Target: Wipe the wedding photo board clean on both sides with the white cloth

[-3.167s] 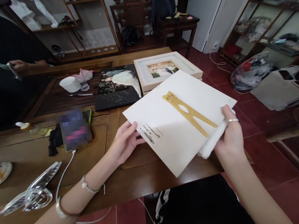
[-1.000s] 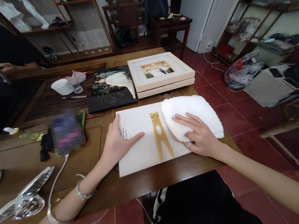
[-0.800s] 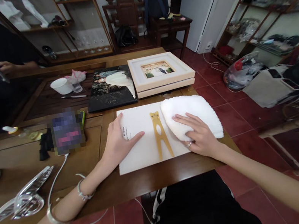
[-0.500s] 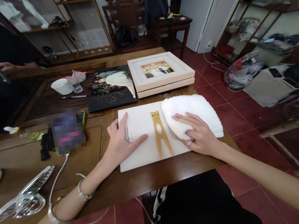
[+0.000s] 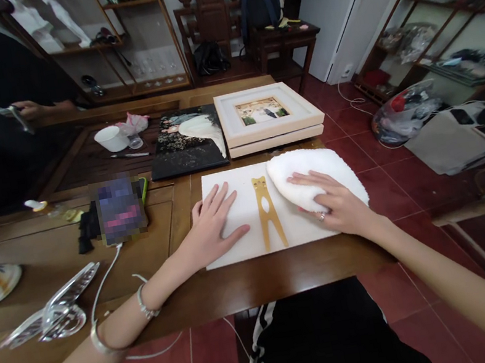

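Note:
My left hand lies with fingers spread on the left part of a white board. On the middle of that board rests a flat golden piece, cat-headed at the top and split into two legs below. To its right, a fluffy white towel covers the board's right part. My right hand, with a ring on one finger, holds the towel's near side; the fingers lie over it and the thumb is hidden. A small reddish patch shows under the towel's edge, too little to name.
Behind the board lie a dark wedding photo panel and stacked white picture frames. Left are a phone on a white cable, a shiny silver object and a white cup. Another person's hand is at far left.
My left hand has shifted from the board's left edge to lie flatter on it, fingers more spread. The towel's near edge has lifted slightly under my right hand. The view has shifted a little.

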`<action>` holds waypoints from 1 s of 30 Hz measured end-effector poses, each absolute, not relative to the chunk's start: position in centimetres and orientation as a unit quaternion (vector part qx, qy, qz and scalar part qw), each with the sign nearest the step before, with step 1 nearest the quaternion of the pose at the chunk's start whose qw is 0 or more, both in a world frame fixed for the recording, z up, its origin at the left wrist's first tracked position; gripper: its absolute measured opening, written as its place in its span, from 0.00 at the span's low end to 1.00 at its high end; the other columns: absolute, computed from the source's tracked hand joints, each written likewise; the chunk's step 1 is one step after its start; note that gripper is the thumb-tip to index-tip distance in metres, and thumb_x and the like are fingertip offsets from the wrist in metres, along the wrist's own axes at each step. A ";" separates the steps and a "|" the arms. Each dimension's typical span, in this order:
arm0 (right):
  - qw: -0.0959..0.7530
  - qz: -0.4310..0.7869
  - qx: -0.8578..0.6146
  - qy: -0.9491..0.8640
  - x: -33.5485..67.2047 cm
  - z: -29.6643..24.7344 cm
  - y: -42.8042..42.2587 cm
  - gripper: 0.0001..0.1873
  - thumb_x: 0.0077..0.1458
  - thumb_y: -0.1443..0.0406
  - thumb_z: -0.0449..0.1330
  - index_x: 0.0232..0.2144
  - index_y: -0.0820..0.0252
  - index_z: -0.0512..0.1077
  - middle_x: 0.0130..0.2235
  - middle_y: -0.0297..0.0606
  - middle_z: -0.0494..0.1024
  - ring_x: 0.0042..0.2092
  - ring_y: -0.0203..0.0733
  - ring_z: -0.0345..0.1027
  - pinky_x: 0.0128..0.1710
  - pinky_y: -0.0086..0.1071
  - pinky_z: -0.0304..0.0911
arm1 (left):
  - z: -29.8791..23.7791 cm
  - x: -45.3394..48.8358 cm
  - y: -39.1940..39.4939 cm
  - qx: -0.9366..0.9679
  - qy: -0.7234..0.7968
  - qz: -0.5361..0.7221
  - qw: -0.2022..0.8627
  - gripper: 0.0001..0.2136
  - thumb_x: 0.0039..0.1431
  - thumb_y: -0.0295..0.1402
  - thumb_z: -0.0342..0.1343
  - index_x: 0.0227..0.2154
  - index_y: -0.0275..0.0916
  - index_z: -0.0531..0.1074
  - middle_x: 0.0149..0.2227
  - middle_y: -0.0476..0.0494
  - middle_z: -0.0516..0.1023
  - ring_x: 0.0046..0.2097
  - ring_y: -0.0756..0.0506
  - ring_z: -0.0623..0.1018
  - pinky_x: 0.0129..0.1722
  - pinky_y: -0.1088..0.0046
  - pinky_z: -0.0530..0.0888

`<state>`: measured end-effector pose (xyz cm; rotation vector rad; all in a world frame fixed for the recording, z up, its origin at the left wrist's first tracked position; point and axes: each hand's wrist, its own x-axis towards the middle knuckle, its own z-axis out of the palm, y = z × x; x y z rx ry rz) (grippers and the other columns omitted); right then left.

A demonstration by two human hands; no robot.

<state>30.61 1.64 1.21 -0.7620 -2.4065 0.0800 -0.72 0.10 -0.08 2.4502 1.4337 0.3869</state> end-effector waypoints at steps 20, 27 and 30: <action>0.146 0.065 -0.303 -0.940 29.3 3.1 0.5 0.10 0.46 0.78 0.57 0.24 0.60 0.70 0.64 0.50 0.62 0.67 0.60 0.49 0.63 0.63 0.50 | -0.3 -0.7 0.2 0.835 0.493 0.160 0.183 0.35 0.62 0.52 0.51 0.67 0.40 0.51 0.70 0.33 0.49 0.71 0.34 0.44 0.65 0.43 0.45; 0.094 0.045 -0.284 -0.953 30.5 4.7 -4.9 0.11 0.44 0.78 0.57 0.22 0.57 0.68 0.65 0.49 0.61 0.67 0.59 0.50 0.63 0.60 0.56 | -0.6 -0.2 0.2 0.822 0.496 0.181 0.214 0.36 0.60 0.51 0.54 0.66 0.37 0.53 0.69 0.31 0.51 0.71 0.34 0.44 0.66 0.44 0.44; 0.094 0.057 -0.285 -0.952 30.8 4.7 -4.6 0.11 0.44 0.78 0.57 0.22 0.57 0.67 0.65 0.48 0.62 0.66 0.57 0.50 0.63 0.60 0.56 | -0.5 -0.1 0.1 0.820 0.501 0.178 0.211 0.36 0.60 0.51 0.54 0.65 0.38 0.54 0.69 0.32 0.51 0.71 0.34 0.44 0.66 0.44 0.44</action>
